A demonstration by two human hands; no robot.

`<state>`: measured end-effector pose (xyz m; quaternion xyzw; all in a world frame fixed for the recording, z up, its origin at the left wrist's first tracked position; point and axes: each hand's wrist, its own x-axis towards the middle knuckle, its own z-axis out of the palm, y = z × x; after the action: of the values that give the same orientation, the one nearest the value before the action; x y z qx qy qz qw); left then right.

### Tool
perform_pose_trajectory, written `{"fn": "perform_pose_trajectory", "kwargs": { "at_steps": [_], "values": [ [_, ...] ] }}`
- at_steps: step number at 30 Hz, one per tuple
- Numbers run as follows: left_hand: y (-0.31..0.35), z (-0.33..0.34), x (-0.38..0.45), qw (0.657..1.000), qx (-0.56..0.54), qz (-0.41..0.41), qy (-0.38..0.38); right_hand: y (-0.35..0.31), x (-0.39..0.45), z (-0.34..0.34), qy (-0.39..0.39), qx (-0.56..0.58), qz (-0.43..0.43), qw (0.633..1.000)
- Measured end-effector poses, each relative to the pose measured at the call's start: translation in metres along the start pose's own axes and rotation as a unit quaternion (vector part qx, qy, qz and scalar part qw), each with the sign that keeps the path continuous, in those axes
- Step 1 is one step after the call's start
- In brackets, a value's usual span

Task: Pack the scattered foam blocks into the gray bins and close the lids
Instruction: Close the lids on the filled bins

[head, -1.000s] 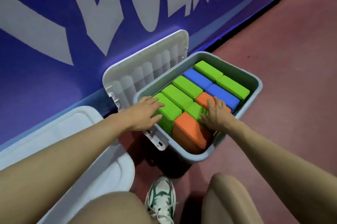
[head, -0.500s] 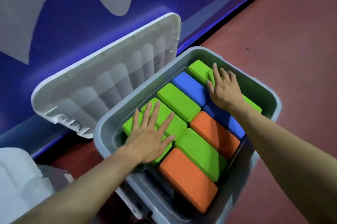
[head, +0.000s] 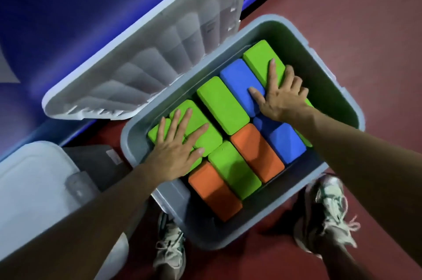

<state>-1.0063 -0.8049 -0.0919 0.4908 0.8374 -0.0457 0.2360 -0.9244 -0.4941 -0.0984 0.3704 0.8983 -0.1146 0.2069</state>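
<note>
Now we have spread both flat hands, left hand [head: 177, 149] and right hand [head: 283, 95], grasping nothing, pressing the foam blocks [head: 222, 101] level; lid [head: 146, 56] closure follows.

Both bare arms are extended forward and downward. The left hand [head: 177, 149] is laid flat, palm down, with straight fingers spread apart. The right hand [head: 282, 95] is likewise held palm down, fingers straight and splayed, the thumb angled out to the left. Nothing is gripped by either hand.

Foam blocks [head: 222, 101] fill open-lidded gray bin [head: 338, 88].
</note>
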Motion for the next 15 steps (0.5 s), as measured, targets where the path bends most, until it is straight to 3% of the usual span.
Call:
{"fn": "perform_pose_trajectory", "kwargs": {
  "at_steps": [6,11,15],
  "values": [
    [0.041,-0.003,0.029,0.991,-0.032,-0.129,0.018,0.001,0.003,-0.01,-0.085,-0.008,-0.015,0.996],
    [0.042,-0.016,0.026,0.991,-0.045,-0.122,-0.014,-0.003,0.001,-0.014,-0.126,-0.014,-0.002,0.992],
    [0.051,-0.05,0.026,0.98,-0.129,-0.149,-0.032,0.001,0.001,-0.036,-0.162,-0.053,-0.028,0.985]
  ]
}}
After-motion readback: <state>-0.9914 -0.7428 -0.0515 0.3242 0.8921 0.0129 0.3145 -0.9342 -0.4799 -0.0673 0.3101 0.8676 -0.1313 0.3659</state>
